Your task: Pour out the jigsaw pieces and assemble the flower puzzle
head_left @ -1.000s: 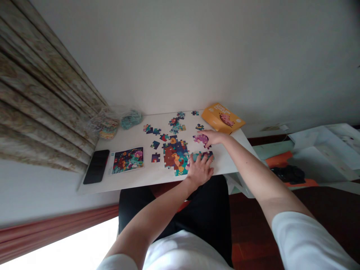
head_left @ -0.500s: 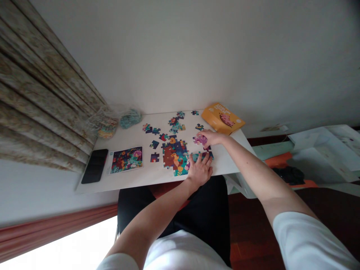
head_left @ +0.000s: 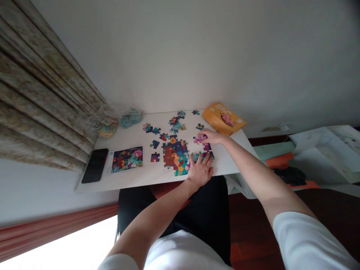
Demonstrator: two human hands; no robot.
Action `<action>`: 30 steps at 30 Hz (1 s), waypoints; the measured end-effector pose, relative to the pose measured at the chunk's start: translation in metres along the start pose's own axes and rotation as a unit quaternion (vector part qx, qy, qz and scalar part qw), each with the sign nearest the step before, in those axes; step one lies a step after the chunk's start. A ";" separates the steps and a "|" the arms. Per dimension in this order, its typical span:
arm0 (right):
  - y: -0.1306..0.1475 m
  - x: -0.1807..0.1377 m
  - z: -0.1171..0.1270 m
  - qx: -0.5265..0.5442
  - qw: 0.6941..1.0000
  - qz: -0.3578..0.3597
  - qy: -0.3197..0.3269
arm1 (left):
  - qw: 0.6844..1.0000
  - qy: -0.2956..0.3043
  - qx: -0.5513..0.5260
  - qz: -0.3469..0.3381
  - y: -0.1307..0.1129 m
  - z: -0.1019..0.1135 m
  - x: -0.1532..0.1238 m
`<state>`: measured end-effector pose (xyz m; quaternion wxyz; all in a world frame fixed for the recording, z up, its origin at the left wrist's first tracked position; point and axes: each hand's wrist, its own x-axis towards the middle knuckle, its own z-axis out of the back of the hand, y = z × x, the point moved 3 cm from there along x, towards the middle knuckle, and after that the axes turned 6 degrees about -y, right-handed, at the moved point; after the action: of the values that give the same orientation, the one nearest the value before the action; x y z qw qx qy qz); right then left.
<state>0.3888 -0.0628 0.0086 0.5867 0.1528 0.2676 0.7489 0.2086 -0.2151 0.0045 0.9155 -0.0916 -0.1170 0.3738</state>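
Observation:
A partly joined jigsaw puzzle (head_left: 174, 153) with a brown bear and dark blue parts lies on the white table. My left hand (head_left: 200, 171) rests over its lower right part, fingers spread and pressing down; it covers some of the pieces. To the upper right, my right hand (head_left: 211, 137) grips purple puzzle pieces (head_left: 198, 139) with its fingers bent. Below that hand, a darker purple piece (head_left: 207, 146) borders the right side of the puzzle. Loose puzzle pieces (head_left: 155, 157) lie to the left, and a small joined cluster (head_left: 177, 124) sits farther back.
A printed picture of the puzzle (head_left: 127, 160) and a black phone (head_left: 95, 165) lie at left. Plastic bags of pieces (head_left: 131, 117) stand by the curtain (head_left: 50, 86). A yellow box (head_left: 222, 118) sits at the back right, against the wall.
My right hand has shifted slightly, and its fingers now bend over the purple pieces, leaving more of the darker piece below visible. My left hand stays in place.

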 end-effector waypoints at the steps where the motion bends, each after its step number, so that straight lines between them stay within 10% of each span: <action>1: -0.001 -0.003 0.002 0.009 1.000 0.004 -0.008 | 1.000 0.001 0.000 0.000 0.000 0.000 0.000; 16: 0.047 -0.053 -0.008 -0.156 0.929 -0.333 -0.044 | 1.000 -0.021 -0.001 -0.003 -0.002 0.004 -0.002; 30: 0.031 -0.052 -0.006 -0.106 0.931 -0.342 -0.064 | 1.000 -0.022 -0.005 -0.006 -0.001 0.004 -0.003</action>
<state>0.3747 -0.1197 0.0259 0.8361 0.0369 0.1848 0.5152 0.2062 -0.2172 0.0083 0.9144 -0.0871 -0.1399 0.3698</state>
